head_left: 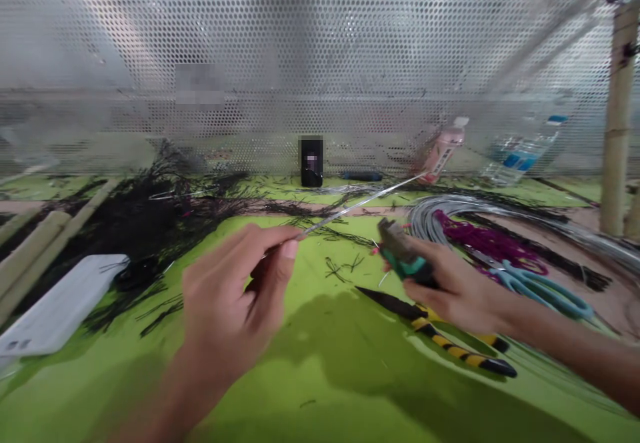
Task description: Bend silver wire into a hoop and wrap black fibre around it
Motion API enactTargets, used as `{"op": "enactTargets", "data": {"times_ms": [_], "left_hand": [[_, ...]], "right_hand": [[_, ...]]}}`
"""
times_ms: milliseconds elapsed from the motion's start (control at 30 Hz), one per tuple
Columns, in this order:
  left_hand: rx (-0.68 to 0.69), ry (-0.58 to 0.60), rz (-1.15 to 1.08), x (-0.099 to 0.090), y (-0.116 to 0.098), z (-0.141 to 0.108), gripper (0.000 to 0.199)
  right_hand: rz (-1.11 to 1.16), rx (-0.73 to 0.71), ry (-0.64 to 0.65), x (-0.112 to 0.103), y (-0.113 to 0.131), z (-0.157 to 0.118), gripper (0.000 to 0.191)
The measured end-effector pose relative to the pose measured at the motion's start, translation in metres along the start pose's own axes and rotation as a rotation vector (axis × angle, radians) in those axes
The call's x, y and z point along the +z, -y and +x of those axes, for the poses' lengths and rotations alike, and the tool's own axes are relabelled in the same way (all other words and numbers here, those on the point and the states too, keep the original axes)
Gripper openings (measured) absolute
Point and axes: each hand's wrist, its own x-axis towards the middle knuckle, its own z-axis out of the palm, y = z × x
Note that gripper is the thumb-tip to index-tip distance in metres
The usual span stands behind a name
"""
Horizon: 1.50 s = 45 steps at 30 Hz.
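Between thumb and forefinger, my left hand (235,289) pinches one end of a thin silvery wire (350,208), which slants up and away to the right. My right hand (460,283) is wrapped round pliers (400,246) with dark jaws and green-black grips. Motion smears the pliers, and their jaws are apart from the wire. Just below them, yellow-and-black striped scissors (440,339) with pointed dark blades lie on the green surface (310,389).
A coil of grey wire (425,219), purple cord (493,243) and blue-handled scissors (545,289) lie at the right. Black strands (130,219) and a white power bank (65,303) are at the left. Bottles (443,153) lean against the perforated metal wall (320,49); a bamboo post (617,123) stands far right.
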Motion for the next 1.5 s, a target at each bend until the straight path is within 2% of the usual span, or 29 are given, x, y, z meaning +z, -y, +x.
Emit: {"op": "enactTargets", "data": {"times_ms": [67,133,233,333,700,1100,1500], "left_hand": [[-0.006,-0.001,0.005,-0.001,-0.001,0.0,0.01],[-0.029,0.007,0.016,-0.002,-0.001,-0.001,0.009],[-0.057,0.011,0.028,-0.004,0.0,-0.002,0.01],[-0.077,0.014,0.02,-0.006,0.0,-0.004,0.011],[-0.096,0.031,-0.002,-0.004,-0.005,-0.009,0.01],[-0.11,0.031,-0.003,-0.005,-0.005,-0.012,0.01],[-0.099,0.096,-0.003,-0.008,-0.007,-0.013,0.011]], "right_hand": [[0.047,-0.147,-0.001,0.022,0.018,0.018,0.037],[0.073,-0.231,-0.102,0.041,0.027,0.036,0.051],[0.1,-0.25,-0.192,0.064,0.03,0.058,0.053],[0.122,-0.292,-0.241,0.076,0.03,0.069,0.053],[0.141,-0.478,-0.307,0.076,0.035,0.079,0.057],[0.124,-0.548,-0.332,0.079,0.036,0.087,0.05],[0.137,-0.604,-0.338,0.079,0.038,0.091,0.047]]}}
